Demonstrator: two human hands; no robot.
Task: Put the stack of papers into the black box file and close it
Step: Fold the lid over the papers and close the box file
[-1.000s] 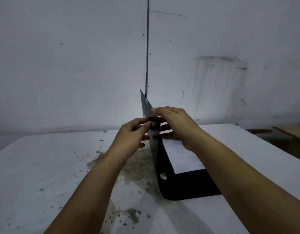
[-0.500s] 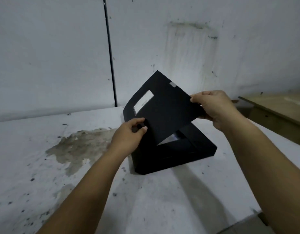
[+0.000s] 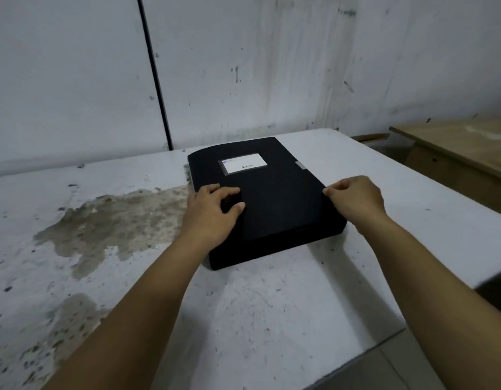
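Note:
The black box file [image 3: 274, 198] lies flat on the white table [image 3: 243, 311] with its lid down. A white label [image 3: 243, 163] shows on the lid's far part. My left hand [image 3: 212, 213] rests on the lid's left side, fingers bent and thumb spread, pressing on it. My right hand [image 3: 356, 199] is at the lid's right edge, with curled fingertips pinching that edge. The stack of papers is hidden; none of it shows outside the file.
A wide brown stain [image 3: 108, 220] marks the table left of the file. The grey wall [image 3: 243, 66] stands right behind the table. A wooden bench [image 3: 457, 150] sits to the far right, past the table's right edge [image 3: 412, 319].
The lid, which both hands held upright and then half lowered, now lies flat on the file. My left hand has moved onto the lid; the papers are out of sight.

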